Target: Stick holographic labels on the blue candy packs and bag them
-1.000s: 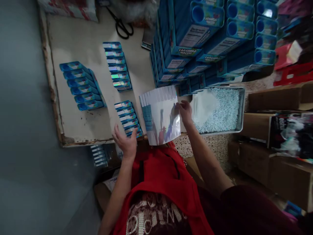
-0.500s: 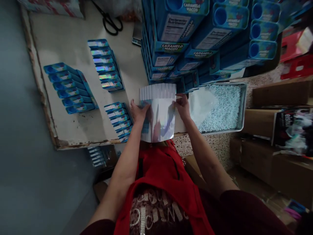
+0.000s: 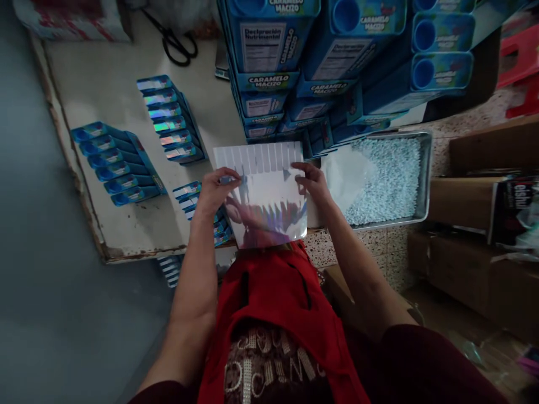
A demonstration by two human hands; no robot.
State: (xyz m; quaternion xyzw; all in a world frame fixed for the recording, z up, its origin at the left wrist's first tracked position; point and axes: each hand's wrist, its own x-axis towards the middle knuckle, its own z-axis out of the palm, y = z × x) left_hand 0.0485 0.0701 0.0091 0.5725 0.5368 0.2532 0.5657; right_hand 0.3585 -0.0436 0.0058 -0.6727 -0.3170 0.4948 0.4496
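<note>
A shiny holographic sticker sheet, with a row of white strips along its far edge, hangs over the near edge of the white table. My left hand pinches its left side. My right hand grips its right side. Both hands have their fingers closed on the sheet. Small blue boxes with shiny labels lie in a row just under my left hand.
Two more rows of flat blue boxes lie on the table. A tall stack of blue "Caramelo Macizo" cartons stands behind the sheet. A metal tray of pale blue candies sits right. Black scissors lie far back. Cardboard boxes are at right.
My left hand rose from the table's near edge and took hold of the sheet's left side. The sheet, earlier held by my right hand alone, is now flatter and held by both.
</note>
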